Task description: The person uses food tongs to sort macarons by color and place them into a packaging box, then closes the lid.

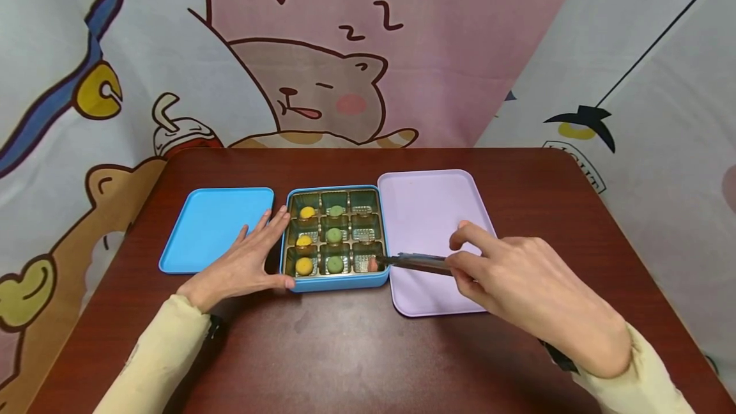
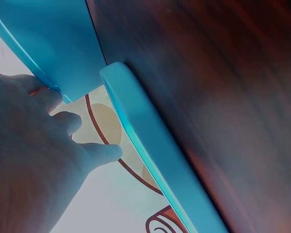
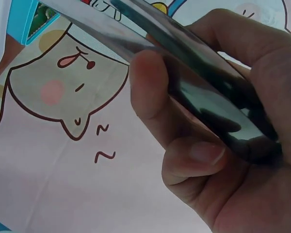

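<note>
A blue box (image 1: pixel 340 285) stands mid-table with a gold divided insert. Its left column holds three yellow balls (image 1: pixel 305 266); three green balls (image 1: pixel 335 264) lie in the middle column. A small pinkish piece (image 1: pixel 373 265) is in the front right compartment. My right hand (image 1: pixel 512 280) grips metal tongs (image 1: pixel 422 263), their tips at that piece; whether they pinch it is too small to tell. In the right wrist view, fingers curl round the tongs (image 3: pixel 199 94). My left hand (image 1: pixel 244 268) rests against the box's left side, fingers extended and thumb at the front left corner.
Left of the box lies a flat light-blue tray (image 1: pixel 213 225), partly behind the left hand. A lilac tray (image 1: pixel 428 203) lies directly right of the box, beneath the tongs and right hand. The brown table (image 1: pixel 322 350) ends at a patterned cloth (image 1: pixel 460 50) behind.
</note>
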A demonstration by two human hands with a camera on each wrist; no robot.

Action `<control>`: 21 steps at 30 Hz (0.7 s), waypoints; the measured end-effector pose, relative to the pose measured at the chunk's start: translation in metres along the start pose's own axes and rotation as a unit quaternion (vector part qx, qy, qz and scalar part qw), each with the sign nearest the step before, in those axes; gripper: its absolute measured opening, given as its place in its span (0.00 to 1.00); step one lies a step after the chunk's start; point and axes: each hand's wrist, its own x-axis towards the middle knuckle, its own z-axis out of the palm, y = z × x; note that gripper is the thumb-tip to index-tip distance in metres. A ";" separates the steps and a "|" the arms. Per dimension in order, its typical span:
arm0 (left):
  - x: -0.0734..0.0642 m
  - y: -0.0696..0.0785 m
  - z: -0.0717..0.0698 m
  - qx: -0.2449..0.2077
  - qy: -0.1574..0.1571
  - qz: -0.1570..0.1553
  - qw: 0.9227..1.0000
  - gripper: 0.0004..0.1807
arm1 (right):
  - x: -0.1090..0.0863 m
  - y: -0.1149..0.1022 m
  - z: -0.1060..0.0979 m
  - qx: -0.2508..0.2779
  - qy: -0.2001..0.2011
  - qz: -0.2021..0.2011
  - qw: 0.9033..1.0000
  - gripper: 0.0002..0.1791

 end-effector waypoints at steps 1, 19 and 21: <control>0.000 0.000 0.000 0.000 0.000 0.000 1.000 0.71 | 0.000 0.000 0.000 0.000 -0.001 -0.001 1.000 0.22; 0.000 0.000 0.000 -0.005 -0.001 -0.004 1.000 0.71 | -0.010 0.016 0.010 0.035 0.002 0.024 0.999 0.12; 0.000 0.000 0.000 -0.006 -0.001 -0.004 1.000 0.71 | -0.011 0.016 0.009 0.042 0.005 0.024 0.999 0.14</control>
